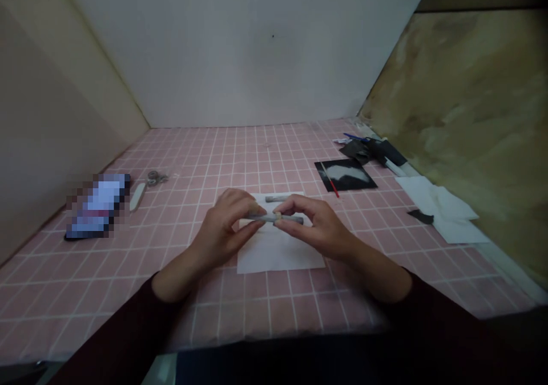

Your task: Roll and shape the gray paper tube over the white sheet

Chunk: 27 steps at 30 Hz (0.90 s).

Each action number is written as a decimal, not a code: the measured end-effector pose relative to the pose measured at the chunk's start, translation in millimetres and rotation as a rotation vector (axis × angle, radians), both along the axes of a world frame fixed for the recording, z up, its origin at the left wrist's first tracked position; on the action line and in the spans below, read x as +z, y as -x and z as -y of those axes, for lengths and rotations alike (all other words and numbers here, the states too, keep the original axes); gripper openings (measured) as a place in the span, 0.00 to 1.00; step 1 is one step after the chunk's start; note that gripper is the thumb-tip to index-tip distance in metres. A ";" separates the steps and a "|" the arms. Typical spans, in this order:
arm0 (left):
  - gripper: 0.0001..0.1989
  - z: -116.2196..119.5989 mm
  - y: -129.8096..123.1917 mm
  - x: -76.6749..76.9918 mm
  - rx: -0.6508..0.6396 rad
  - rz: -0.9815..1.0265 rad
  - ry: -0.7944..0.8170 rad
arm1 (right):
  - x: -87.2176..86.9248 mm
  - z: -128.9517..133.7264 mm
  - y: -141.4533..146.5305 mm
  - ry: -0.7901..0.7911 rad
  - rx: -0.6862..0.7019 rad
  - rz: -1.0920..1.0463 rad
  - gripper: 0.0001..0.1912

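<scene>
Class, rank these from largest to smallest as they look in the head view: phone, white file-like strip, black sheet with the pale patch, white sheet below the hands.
1. White sheet, though partly covered
2. Phone
3. Black sheet
4. White strip

dim flat light, dark lower edge, soft focus, wide-angle stretch toward the edges

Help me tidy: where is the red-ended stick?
In the head view, the red-ended stick lies on the right, across the black sheet, beyond the right hand.
</scene>
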<state>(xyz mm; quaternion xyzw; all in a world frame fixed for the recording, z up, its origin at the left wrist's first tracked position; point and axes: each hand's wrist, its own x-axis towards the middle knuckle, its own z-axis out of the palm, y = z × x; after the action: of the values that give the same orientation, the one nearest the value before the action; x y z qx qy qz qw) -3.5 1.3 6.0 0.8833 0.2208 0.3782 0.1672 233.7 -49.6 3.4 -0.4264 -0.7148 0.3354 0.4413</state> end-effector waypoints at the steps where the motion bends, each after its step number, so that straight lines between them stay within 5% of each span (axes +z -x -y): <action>1: 0.03 -0.1 -0.2 0.2 0.009 0.001 -0.026 | -0.4 -0.8 -0.5 0.017 -0.002 -0.027 0.08; 5: 0.04 -0.3 -0.7 0.5 0.064 0.038 -0.090 | -0.5 -2.2 -1.2 0.039 -0.056 -0.157 0.09; 10: 0.05 1.6 -2.7 -1.0 0.010 -0.029 -0.158 | -1.1 0.4 3.5 0.057 0.032 -0.047 0.07; 14: 0.05 1.6 -1.3 0.2 0.074 0.026 -0.130 | -0.1 1.2 0.3 -0.014 -0.052 -0.110 0.08; 19: 0.04 3.4 -1.7 1.8 0.003 -0.009 -0.064 | 3.4 3.0 1.9 -0.057 0.029 0.026 0.06; 24: 0.05 2.0 2.3 4.1 0.045 0.041 0.220 | 5.6 2.8 -2.9 -0.176 -0.094 0.016 0.08; 27: 0.09 1.4 1.3 4.2 -0.043 0.007 0.497 | 5.1 4.4 -1.2 -0.234 0.004 0.136 0.08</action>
<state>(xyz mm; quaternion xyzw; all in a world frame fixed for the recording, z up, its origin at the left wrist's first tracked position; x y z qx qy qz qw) -4.8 -0.1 10.2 0.8181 0.2877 0.3118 0.3882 234.9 -53.9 8.6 -0.3923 -0.7783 0.2210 0.4377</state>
